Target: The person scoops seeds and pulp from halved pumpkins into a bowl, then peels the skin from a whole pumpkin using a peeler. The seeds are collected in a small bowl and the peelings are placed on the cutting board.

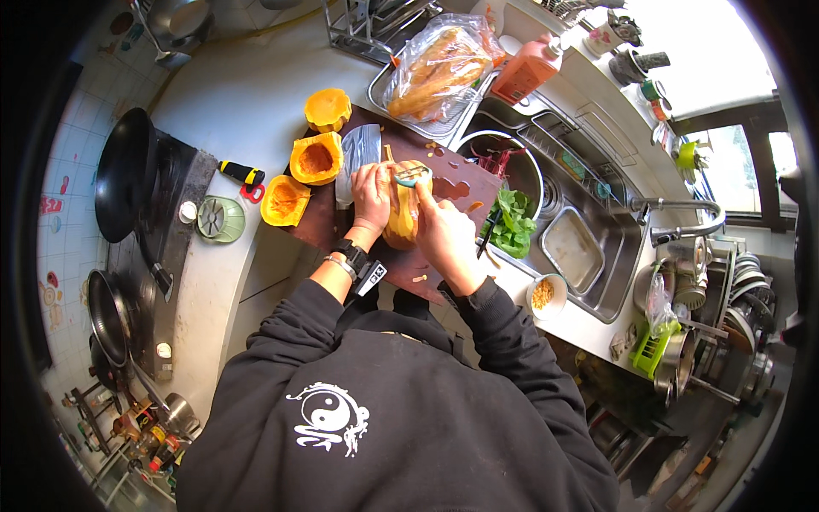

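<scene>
A long piece of pumpkin [402,221], partly peeled, lies on the reddish-brown cutting board [409,280] in front of me. My left hand [371,197], with a black watch and a bracelet at the wrist, grips its far end near the stem. My right hand [446,238] holds a teal-handled peeler [411,175] against the pumpkin's upper side, index finger stretched along it. Left of the pumpkin a wide-bladed knife or cleaver [363,148] lies on the board. Three cut orange pumpkin pieces, one a hollow half [317,159], stand by the board's left edge.
A tray [377,93] with a plastic-bagged food item [441,70] stands beyond the board. Right are a steel bowl [539,192], leafy greens [514,221], the sink [614,281] and a small bowl [548,308]. A black-yellow tool [242,173], green slicer [221,219] and wok [126,176] are left.
</scene>
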Demonstrator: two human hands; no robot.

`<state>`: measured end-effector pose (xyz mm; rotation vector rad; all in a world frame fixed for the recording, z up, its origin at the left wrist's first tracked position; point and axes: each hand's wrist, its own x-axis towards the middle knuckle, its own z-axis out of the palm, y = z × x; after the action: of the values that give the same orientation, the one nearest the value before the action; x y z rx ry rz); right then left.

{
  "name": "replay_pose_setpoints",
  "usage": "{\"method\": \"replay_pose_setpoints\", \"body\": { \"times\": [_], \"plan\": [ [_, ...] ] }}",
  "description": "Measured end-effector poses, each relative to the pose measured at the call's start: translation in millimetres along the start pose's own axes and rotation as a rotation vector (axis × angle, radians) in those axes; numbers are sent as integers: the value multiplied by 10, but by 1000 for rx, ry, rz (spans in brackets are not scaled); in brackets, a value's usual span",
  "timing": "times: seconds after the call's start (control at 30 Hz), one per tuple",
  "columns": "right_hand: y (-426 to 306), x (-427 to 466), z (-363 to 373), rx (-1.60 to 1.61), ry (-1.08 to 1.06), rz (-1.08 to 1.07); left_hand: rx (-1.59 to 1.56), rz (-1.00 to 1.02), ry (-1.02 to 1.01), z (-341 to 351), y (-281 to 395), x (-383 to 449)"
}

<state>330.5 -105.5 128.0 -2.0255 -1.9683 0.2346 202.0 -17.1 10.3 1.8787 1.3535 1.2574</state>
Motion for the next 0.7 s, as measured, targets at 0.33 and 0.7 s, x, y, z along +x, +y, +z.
{"method": "replay_pose_setpoints", "body": {
  "times": [0.33,0.7],
  "plan": [
    [4,-174,-45,-2,-15,82,83,3,4,122,166,7],
    [60,-873,-74,54,-70,139,148,-4,12,200,133,7]
  ]
}}
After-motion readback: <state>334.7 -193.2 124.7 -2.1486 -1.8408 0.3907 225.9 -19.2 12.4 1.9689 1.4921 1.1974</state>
